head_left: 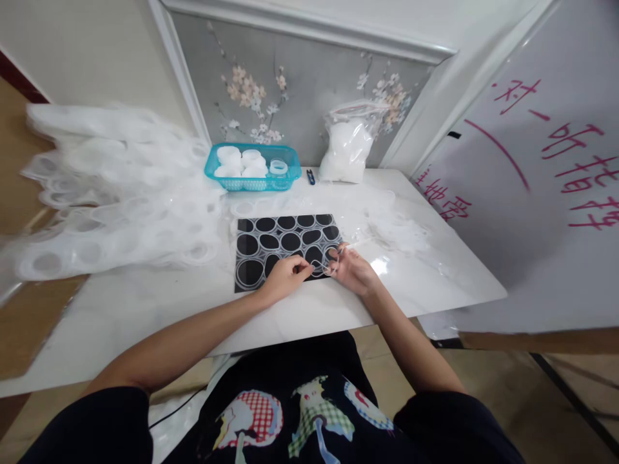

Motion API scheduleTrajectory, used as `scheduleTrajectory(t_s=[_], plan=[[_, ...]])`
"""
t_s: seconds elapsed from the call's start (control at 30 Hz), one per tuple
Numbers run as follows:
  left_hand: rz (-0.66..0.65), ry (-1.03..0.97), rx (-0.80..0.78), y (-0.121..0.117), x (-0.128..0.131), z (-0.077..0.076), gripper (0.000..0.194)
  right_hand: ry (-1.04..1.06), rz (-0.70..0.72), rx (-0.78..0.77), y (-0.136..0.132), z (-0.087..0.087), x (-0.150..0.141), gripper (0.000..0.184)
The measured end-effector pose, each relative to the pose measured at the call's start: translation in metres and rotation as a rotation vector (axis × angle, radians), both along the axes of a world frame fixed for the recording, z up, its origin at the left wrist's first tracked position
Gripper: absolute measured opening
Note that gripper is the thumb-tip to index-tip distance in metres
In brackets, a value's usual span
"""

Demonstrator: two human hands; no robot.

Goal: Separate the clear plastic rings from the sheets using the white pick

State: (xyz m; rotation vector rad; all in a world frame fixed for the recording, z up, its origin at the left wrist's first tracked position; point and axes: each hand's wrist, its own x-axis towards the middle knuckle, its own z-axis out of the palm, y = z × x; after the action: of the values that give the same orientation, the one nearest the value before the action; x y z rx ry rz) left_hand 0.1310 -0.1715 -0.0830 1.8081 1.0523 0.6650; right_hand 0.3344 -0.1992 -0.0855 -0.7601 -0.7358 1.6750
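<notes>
Over the front right part of a black sheet [249, 245] covered with pale rings, both my hands are close together. My left hand [287, 276] is closed, its thumb and forefinger pinching one end of a thin white ring-like strip [320, 265]. The fingers of my right hand [354, 269] are curled round the other side of that strip, which looks looped and slightly twisted. Its exact make is too small to tell. Beneath the hands, part of the sheet is hidden.
A blue basket [251, 183] of white ring stacks stands at the back, with small dark thread snips [310, 176] beside it. A zip bag [345, 145] of white material leans against the wall. White perforated sheets [120, 193] pile up left; translucent scraps [401, 232] lie right.
</notes>
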Motion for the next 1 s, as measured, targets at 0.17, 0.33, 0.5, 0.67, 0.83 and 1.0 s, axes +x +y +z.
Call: scheduleTrajectory(t_s=[0.17, 0.33, 0.5, 0.67, 0.83, 1.0], plan=[[-0.022, 0.003, -0.004, 0.0008, -0.0003, -0.0004, 0.027, -0.001, -0.018, 0.041, -0.0001, -0.0008, 0.0026, 0.032], [-0.026, -0.045, -0.023, -0.0005, -0.0009, 0.0043, 0.026, -0.069, -0.072, 0.063, -0.0002, -0.0021, -0.0021, 0.026], [-0.039, -0.090, -0.092, -0.0018, -0.0017, 0.0088, 0.030, -0.148, -0.012, 0.098, -0.0014, -0.0032, -0.0056, 0.023], [-0.013, -0.097, -0.087, 0.0003, -0.0018, 0.0074, 0.031, -0.243, 0.080, 0.135, -0.0025, -0.0065, -0.0055, 0.026], [-0.018, -0.057, -0.088, 0.0006, -0.0009, 0.0051, 0.029, -0.202, 0.150, 0.108, -0.0060, -0.0009, -0.0066, 0.028], [-0.042, 0.017, -0.043, -0.0015, 0.0001, 0.0034, 0.030, -0.111, 0.112, 0.075, -0.0058, 0.0031, -0.0029, 0.038]])
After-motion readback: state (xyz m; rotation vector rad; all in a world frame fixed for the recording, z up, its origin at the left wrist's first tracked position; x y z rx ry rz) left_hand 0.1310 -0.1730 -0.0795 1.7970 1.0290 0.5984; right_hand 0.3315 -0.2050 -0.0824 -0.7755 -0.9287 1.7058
